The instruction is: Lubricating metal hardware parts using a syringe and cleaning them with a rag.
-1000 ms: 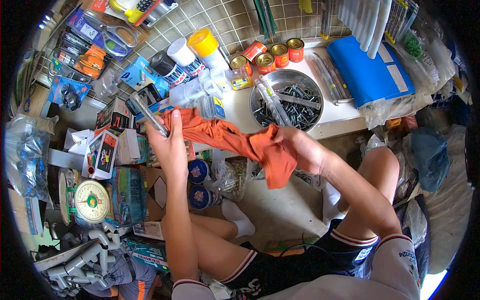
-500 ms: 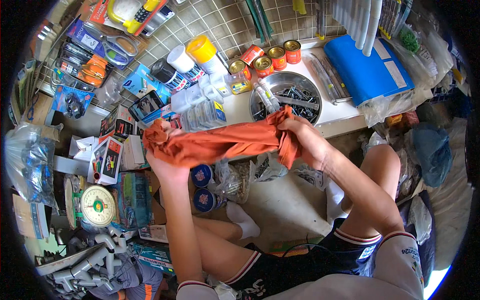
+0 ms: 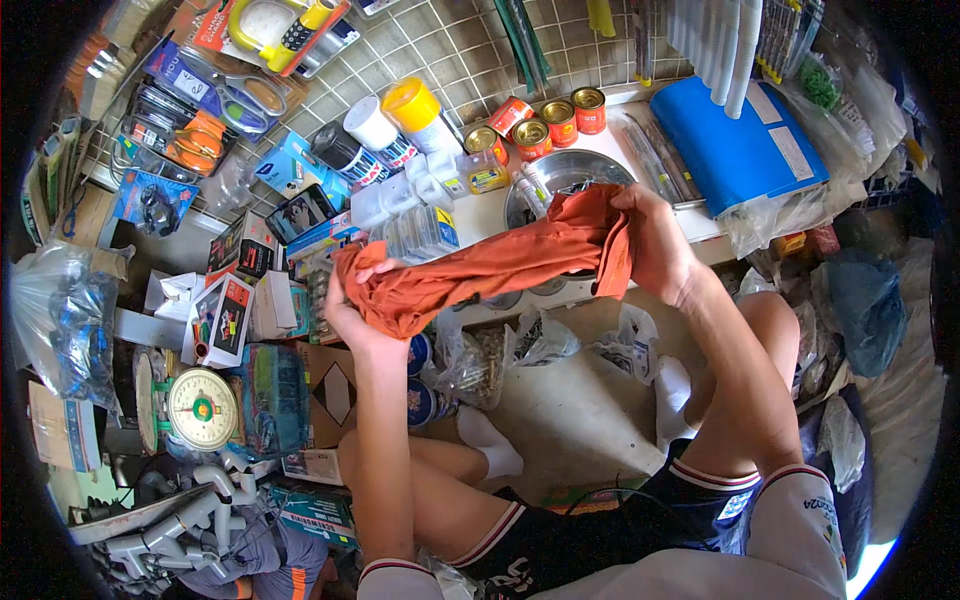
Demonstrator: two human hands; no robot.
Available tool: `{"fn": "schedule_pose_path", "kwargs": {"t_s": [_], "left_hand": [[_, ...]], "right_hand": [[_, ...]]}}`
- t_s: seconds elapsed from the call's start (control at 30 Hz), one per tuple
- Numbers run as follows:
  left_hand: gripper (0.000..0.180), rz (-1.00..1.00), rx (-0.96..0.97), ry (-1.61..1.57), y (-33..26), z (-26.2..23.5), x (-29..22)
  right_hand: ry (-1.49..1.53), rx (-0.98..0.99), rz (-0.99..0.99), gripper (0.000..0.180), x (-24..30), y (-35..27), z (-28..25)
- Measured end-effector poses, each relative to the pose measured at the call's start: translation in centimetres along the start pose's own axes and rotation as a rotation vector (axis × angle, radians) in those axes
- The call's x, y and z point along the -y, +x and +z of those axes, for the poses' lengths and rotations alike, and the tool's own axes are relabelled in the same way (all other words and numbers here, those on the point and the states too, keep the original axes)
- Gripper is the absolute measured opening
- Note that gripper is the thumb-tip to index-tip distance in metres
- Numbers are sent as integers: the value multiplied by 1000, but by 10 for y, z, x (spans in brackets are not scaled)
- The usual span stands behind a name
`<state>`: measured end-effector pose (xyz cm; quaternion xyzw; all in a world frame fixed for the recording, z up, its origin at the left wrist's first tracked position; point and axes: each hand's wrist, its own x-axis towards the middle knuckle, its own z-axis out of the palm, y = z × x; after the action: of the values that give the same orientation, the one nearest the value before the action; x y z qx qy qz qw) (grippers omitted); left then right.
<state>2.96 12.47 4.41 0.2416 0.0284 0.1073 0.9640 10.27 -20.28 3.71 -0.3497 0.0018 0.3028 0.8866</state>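
Note:
An orange-red cloth (image 3: pixel 490 262) stretches between my two hands, bunched at both ends and creased along its length. My left hand (image 3: pixel 362 312) is closed round its left end, fingers partly hidden in the folds. At the other end, my right hand (image 3: pixel 662 245) pinches the upper corner, and a flap hangs down beside the palm. The cloth is in the air over the shelf's front edge. Behind it, partly covered, sits a round metal bowl (image 3: pixel 585 163) with dark screws and a clear tube inside.
Small orange cans (image 3: pixel 558 122), spray cans (image 3: pixel 412 105) and a blue folder (image 3: pixel 735 145) stand or lie on the white shelf. Clear plastic cases (image 3: pixel 425 232) are left of the bowl. A dial scale (image 3: pixel 203 407) stands at the left. Plastic bags (image 3: pixel 540 337) lie on the floor below.
Both hands have moved right with the cloth, the right one also up. The cloth now slants up to the right and covers more of the bowl.

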Motion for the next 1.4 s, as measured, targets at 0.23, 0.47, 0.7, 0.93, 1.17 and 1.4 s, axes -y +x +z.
{"fn": "schedule_pose_path", "kwargs": {"t_s": [0.23, 0.47, 0.7, 0.93, 1.17, 1.4], "left_hand": [[39, -218, 21, 193, -13, 30, 49], [15, 46, 318, 1018, -21, 37, 90], [31, 61, 225, 1245, -21, 40, 95], [41, -283, -43, 729, -9, 24, 60], [20, -256, 75, 716, -31, 34, 77], [27, 54, 85, 1027, -24, 33, 54]], "right_hand": [[-320, 48, 175, 51, -13, -3, 8], [-177, 272, 359, 70, -16, -18, 40], [-392, 240, 154, 43, -44, -14, 14], [75, 39, 241, 34, -19, -17, 10], [39, -37, 216, 37, -18, -15, 10], [-51, -136, 173, 32, -25, -10, 7]]}}
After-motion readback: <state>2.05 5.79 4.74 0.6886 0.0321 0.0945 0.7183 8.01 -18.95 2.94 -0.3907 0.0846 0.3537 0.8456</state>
